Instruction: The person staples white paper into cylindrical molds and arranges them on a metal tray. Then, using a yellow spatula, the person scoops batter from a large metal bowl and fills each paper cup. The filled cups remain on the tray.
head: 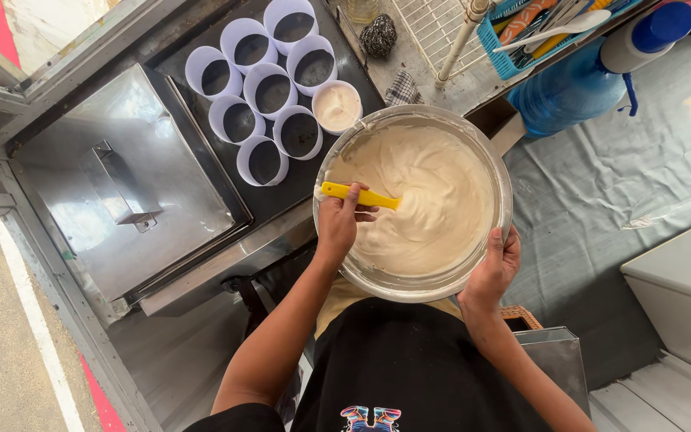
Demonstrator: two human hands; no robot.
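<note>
Both arms bent: left hand (337, 220) grips spatula (359, 195), right hand (496, 268) bowl (499, 164).

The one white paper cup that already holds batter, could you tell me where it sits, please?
In the head view, the filled white paper cup sits at the right end of the cup cluster on the dark griddle, just beyond the steel mixing bowl's far-left rim.

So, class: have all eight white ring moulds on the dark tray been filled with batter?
No. Only one ring mould holds pale batter; the others show the dark tray.
</note>
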